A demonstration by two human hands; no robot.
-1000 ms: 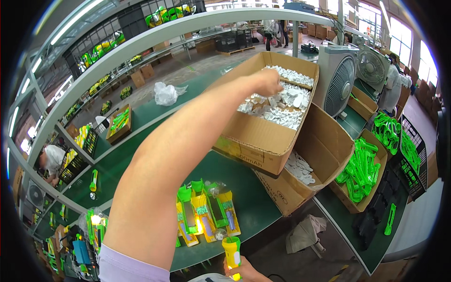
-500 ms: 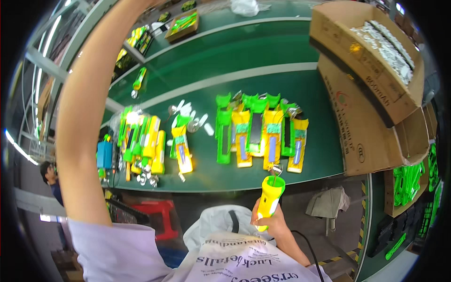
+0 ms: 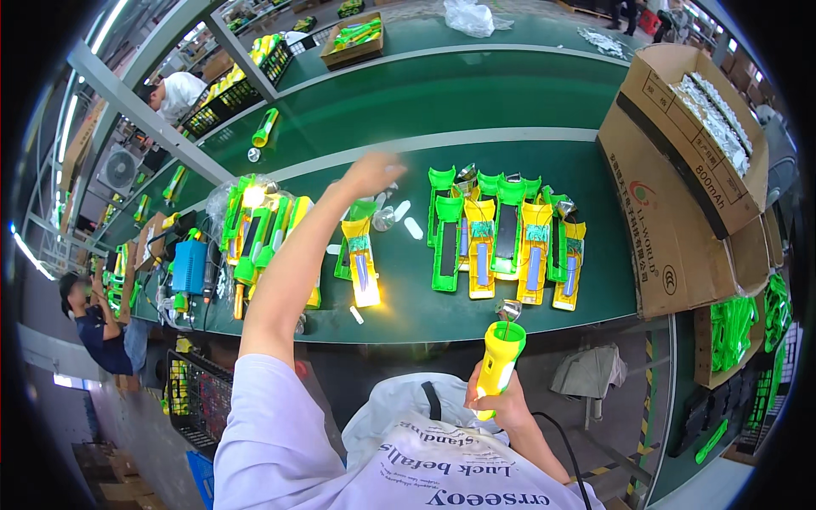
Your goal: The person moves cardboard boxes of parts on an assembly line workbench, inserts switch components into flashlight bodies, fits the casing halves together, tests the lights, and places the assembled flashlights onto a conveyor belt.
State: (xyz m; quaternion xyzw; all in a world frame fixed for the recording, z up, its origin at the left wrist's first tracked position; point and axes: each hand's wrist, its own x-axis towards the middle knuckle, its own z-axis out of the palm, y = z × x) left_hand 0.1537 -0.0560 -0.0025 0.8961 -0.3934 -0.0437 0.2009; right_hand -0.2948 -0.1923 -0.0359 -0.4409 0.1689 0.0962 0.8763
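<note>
Near the table's front edge, my right hand (image 3: 508, 406) grips a yellow and green flashlight (image 3: 500, 364), tilted with its wide end up. A silver reflector (image 3: 509, 309) stands out of that end on a wire. My left hand (image 3: 371, 174) reaches over the table above white plastic pieces (image 3: 413, 227); it is smeared by motion, so its fingers cannot be made out. Just below it lies an opened yellow flashlight half (image 3: 363, 270) with a green circuit board and a lit spot. To the right, several opened green and yellow flashlight shells (image 3: 483, 255) lie in a row.
A large cardboard box (image 3: 650, 204) with white parts on top borders the work area at right. More flashlights (image 3: 255, 238) pile up at left beside a blue device (image 3: 189, 266). One flashlight (image 3: 264, 127) lies farther back. Another person (image 3: 98, 327) is at far left.
My left arm has come down from high at the upper left to over the white pieces. The flashlight stays in my right hand. The view has shifted, showing more at left.
</note>
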